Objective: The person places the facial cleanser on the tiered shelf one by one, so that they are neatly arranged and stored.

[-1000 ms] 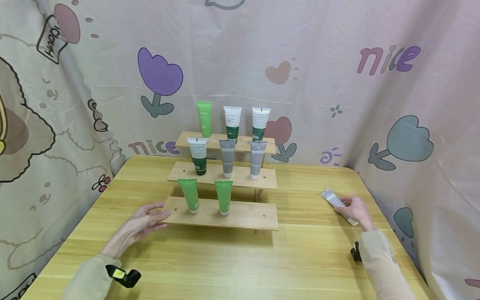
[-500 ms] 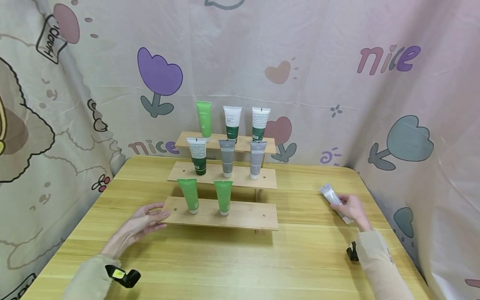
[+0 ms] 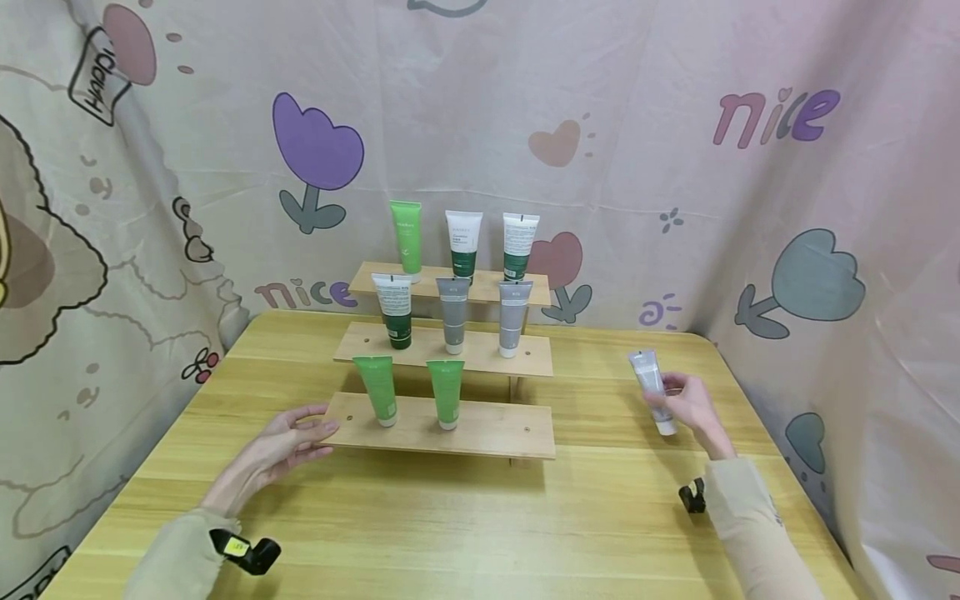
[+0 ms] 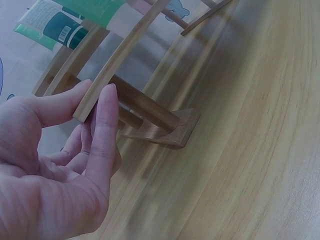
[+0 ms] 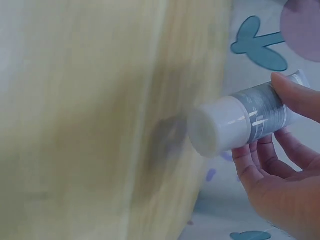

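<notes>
My left hand [image 3: 281,446] pinches the left end of the lowest board of a three-tier wooden display rack [image 3: 480,429]; the left wrist view shows thumb and fingers on either side of the board's edge [image 4: 100,90]. At the right of the table my right hand [image 3: 693,406] grips a grey squeeze tube [image 3: 648,375], white cap [image 5: 220,127] pointing down. Two green tubes [image 3: 447,396] stand on the low tier. The middle tier bears a white-and-green tube [image 3: 395,308] and two grey tubes [image 3: 513,317]. On the top tier are a green tube [image 3: 407,237] and two white-and-green tubes [image 3: 463,242].
The rack stands on a wooden table [image 3: 450,533]. A patterned cloth [image 3: 630,192] hangs behind the table and along both sides. The low board's right end has bare space beside the green tubes, as seen in the head view.
My right hand has lifted the grey tube from lying on the table and moved it left, turning it more upright. The left hand keeps its hold on the board.
</notes>
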### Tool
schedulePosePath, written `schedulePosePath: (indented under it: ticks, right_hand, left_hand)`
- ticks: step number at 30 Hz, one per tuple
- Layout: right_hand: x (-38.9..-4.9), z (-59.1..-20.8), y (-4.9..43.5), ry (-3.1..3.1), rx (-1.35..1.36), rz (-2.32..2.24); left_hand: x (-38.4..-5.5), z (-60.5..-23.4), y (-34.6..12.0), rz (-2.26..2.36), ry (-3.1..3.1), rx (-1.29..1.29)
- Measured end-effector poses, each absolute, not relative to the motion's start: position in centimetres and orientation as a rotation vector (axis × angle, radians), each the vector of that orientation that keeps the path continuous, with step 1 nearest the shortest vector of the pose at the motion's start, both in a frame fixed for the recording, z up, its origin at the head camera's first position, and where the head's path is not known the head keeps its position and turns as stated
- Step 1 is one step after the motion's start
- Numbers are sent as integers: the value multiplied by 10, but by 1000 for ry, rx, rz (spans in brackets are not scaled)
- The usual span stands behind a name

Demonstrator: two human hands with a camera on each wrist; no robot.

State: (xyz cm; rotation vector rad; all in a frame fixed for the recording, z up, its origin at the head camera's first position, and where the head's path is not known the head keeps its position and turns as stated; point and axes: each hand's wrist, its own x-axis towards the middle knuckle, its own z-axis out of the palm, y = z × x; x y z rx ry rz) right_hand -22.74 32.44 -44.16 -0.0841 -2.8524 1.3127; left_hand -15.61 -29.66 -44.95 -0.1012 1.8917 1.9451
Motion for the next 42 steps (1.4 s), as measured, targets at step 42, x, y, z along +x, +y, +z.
schedulePosePath:
  ticks: [42]
  right_hand:
    - [-207,-390,210,-2545,228,1629]
  left_hand:
    - [-157,-449,-296,1947,1884,-118]
